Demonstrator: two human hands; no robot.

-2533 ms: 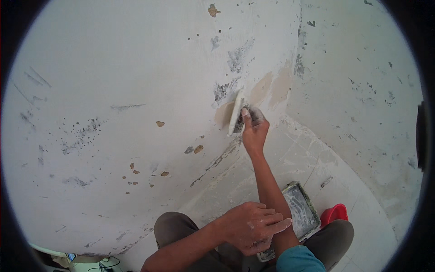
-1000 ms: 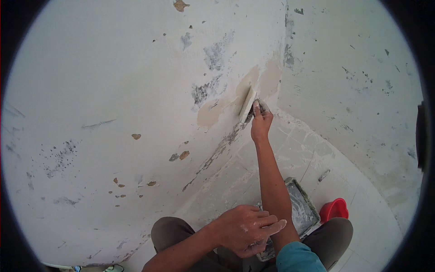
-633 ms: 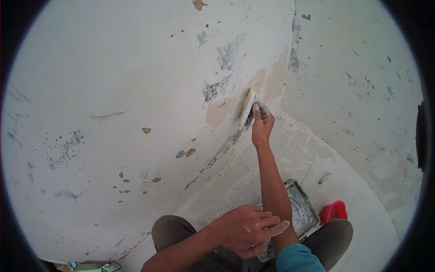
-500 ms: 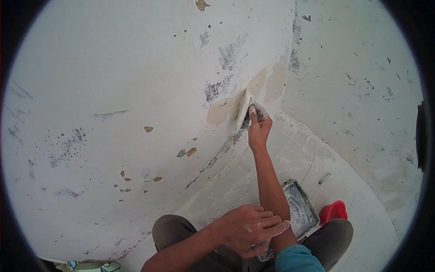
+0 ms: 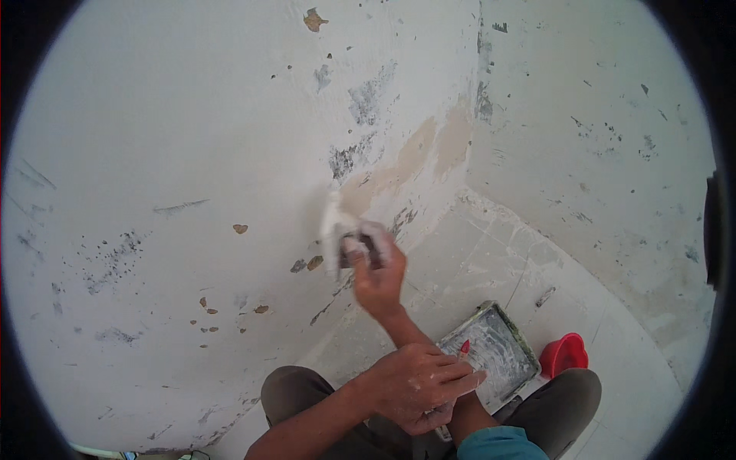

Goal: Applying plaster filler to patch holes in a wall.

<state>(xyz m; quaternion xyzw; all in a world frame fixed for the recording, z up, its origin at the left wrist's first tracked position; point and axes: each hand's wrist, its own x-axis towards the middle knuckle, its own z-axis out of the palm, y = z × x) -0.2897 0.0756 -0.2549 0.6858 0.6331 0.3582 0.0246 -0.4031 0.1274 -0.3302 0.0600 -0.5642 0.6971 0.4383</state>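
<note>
My right hand (image 5: 376, 264) grips a flat, white-coated plastering trowel (image 5: 331, 230) by its dark handle. The trowel is smeared by motion and seen nearly edge-on, at the wall (image 5: 192, 138) left of a beige patch (image 5: 414, 157). Lower down, my left hand (image 5: 422, 383) crosses over my right forearm, its forefinger stretched out and the other fingers loosely bent. I see nothing in it. Behind my arms, a shallow rectangular tray (image 5: 498, 345) smeared with white paste stands on the floor. A small red-tipped thing (image 5: 464, 346) shows over the tray, mostly hidden by my left hand.
A red plastic tub (image 5: 565, 355) stands right of the tray, beside my right knee (image 5: 563, 406). A second wall (image 5: 598, 176) meets the first at a corner on the right. Chips and grey scuffs mark both walls. A small grey piece (image 5: 545, 297) lies on the floor tiles.
My right hand has swept the trowel left and down along the wall, away from the corner. My left hand stays over the forearm. More of the tray and the red tip now show.
</note>
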